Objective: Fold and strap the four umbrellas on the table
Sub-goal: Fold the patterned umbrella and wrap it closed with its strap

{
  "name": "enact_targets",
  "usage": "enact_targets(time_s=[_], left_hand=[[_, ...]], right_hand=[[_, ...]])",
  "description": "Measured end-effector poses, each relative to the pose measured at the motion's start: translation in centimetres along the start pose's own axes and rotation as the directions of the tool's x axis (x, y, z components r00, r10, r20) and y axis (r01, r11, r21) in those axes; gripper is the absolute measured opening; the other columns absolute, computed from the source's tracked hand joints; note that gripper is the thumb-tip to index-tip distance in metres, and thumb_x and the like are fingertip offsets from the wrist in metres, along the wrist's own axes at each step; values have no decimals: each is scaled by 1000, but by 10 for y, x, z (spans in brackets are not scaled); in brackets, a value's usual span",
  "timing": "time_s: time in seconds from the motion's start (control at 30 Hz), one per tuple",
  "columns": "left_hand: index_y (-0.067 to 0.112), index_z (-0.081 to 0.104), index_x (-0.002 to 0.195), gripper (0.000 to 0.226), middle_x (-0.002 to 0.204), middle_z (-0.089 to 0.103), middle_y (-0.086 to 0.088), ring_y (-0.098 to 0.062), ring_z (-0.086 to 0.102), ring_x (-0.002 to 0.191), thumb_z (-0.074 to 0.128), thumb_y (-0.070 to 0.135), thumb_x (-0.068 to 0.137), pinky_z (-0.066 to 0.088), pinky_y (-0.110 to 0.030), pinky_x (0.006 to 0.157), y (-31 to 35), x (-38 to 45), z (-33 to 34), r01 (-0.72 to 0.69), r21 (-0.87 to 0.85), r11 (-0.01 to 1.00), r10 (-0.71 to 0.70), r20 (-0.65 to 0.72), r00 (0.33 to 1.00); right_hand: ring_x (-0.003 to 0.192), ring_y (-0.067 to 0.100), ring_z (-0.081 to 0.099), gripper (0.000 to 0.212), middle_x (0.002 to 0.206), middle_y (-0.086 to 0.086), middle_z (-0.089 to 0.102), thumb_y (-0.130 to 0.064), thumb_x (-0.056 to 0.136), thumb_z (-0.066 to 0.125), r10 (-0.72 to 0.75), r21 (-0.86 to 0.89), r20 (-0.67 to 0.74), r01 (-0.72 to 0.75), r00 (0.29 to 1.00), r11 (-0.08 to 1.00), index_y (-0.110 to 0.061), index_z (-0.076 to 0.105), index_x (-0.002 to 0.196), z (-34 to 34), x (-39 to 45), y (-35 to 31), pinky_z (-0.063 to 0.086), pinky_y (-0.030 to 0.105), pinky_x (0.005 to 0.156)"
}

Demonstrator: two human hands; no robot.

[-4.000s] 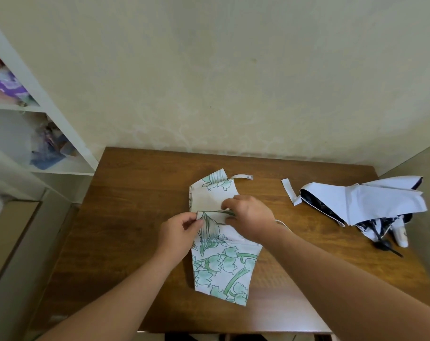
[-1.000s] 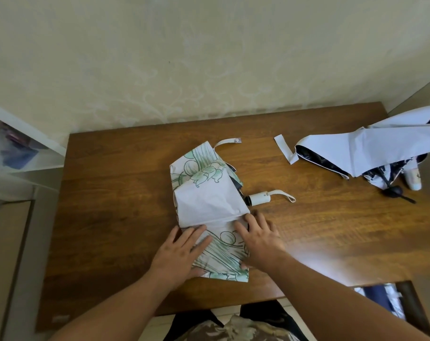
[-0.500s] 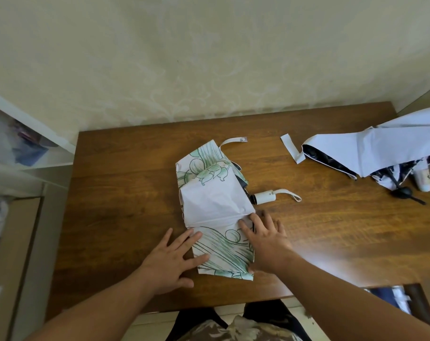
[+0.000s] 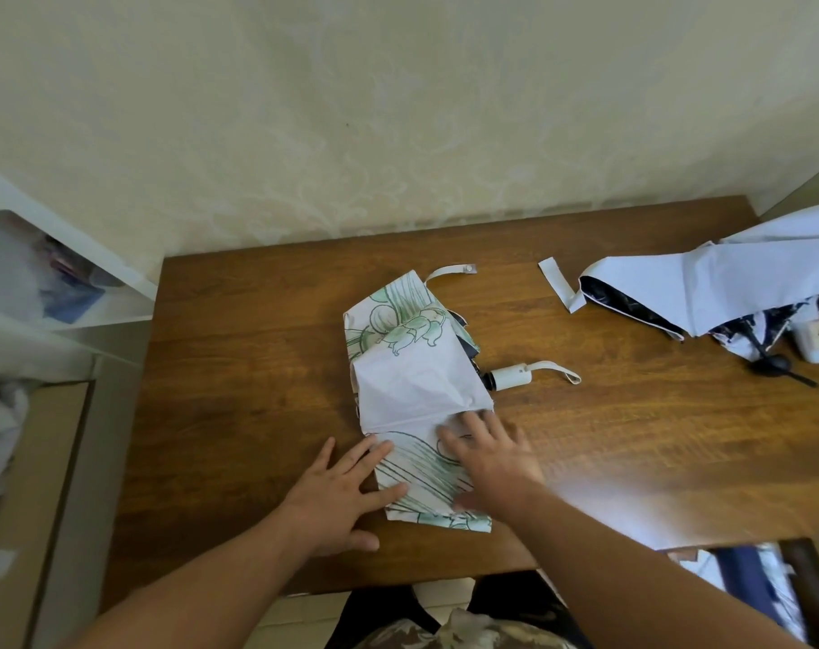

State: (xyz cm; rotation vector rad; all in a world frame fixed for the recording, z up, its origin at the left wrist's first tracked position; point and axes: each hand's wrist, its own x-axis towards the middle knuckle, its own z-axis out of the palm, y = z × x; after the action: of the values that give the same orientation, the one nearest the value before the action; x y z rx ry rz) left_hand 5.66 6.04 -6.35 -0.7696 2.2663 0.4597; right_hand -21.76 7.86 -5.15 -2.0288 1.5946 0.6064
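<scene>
Floral umbrella (image 4: 412, 395), white w/ green flower print, lies collapsed and half-folded near the middle of the wooden table (image 4: 239, 391); canopy flattened into a long panel running from table centre toward the near edge. Left hand (image 4: 339, 496) lies flat w/ fingers spread and straight, fingertips on the umbrella's left edge, palm on the wood beside it; grips nothing. Right hand (image 4: 489, 463), blurred, lies flat over the umbrella's near-right part, fingers extended, pressing the fabric; grips nothing. Umbrella's closure strap (image 4: 449, 271) w/ snap sticks out loose at its far end. Its white handle (image 4: 510, 378) w/ wrist loop pokes out on the right side. Well to the right of the floral umbrella, at the table's far-right corner: white umbrella w/ dark lining (image 4: 707, 292), unfolded, its strap loose on the side toward the floral one. Left of table: white shelf unit (image 4: 70, 255).
</scene>
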Motion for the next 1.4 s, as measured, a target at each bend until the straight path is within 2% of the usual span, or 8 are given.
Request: enact_targets(time_s=[0.17, 0.27, 0.37, 0.53, 0.7, 1.07, 1.23, 1.4], left_hand=[[61, 4, 159, 63, 165, -38, 12, -13, -38, 151, 36, 66, 105, -19, -54, 122, -1, -5, 3, -34, -134, 990, 17, -121, 992], [54, 46, 149, 42, 171, 15, 21, -6, 4, 160, 37, 57, 108, 7, -48, 131, -1, -8, -3, 22, -353, 935, -118, -251, 961], [41, 72, 100, 22, 108, 69, 23, 2, 59, 107, 52, 48, 104, 52, -38, 96, -2, -6, -22, 76, -670, 738, -457, -414, 788], [30, 50, 96, 22, 95, 64, 12, -5, 62, 87, 67, 44, 98, 52, -33, 69, -11, 5, -78, 5, -938, 345, -796, -290, 531], [39, 40, 143, 61, 106, 70, 11, -9, 67, 97, 76, 34, 93, 55, -33, 81, -21, 23, -117, -142, -987, 68, -819, -137, 557], [23, 75, 123, 30, 106, 73, 9, -10, 70, 97, 75, 11, 96, 57, -19, 70, -15, 12, -121, -265, -955, -137, -864, -15, 503], [27, 78, 115, 28, 102, 77, 9, -7, 73, 93, 77, 10, 94, 57, -17, 70, 3, -8, -112, -320, -932, -171, -845, -29, 534], [33, 77, 107, 24, 103, 75, 10, -8, 71, 97, 79, 15, 92, 61, -31, 85, 19, -22, -101, -309, -942, -127, -838, -65, 541]], right_hand=[[157, 38, -19, 123, 170, -7, -26, -85, 81, 56, 87, -20, 40, -87, 995, 996, -35, -24, 160, 21, -15, 36, 3, 65, 126], [154, 38, -29, 121, 166, -7, -36, -87, 84, 49, 88, -20, 59, -87, 994, 996, -34, -33, 156, 26, -14, 35, -3, 67, 125], [153, 38, -32, 121, 165, -7, -38, -86, 84, 49, 89, -19, 73, -88, 993, 996, -33, -35, 155, 26, -13, 35, -5, 68, 124], [152, 39, -32, 122, 165, -6, -38, -83, 85, 52, 89, -8, 91, -88, 992, 996, -32, -33, 156, 26, -12, 35, -3, 70, 123], [153, 39, -30, 122, 167, -6, -36, -80, 86, 55, 96, 6, 96, -97, 991, 995, -32, -30, 158, 26, -11, 35, -2, 70, 123], [155, 39, -27, 120, 168, -7, -32, -75, 87, 60, 100, 27, 101, -103, 990, 994, -32, -23, 161, 19, -12, 31, -3, 71, 123], [160, 29, 10, 62, 169, -13, 16, -62, 96, 52, 72, 194, -37, -64, 997, 979, -38, 42, 152, 3, -18, 36, 13, 66, 122], [93, 22, 69, 20, 102, -7, 71, -36, 97, 58, 184, 348, -347, -56, 920, 936, -29, 70, 112, -46, -26, 47, 56, 35, 72]])
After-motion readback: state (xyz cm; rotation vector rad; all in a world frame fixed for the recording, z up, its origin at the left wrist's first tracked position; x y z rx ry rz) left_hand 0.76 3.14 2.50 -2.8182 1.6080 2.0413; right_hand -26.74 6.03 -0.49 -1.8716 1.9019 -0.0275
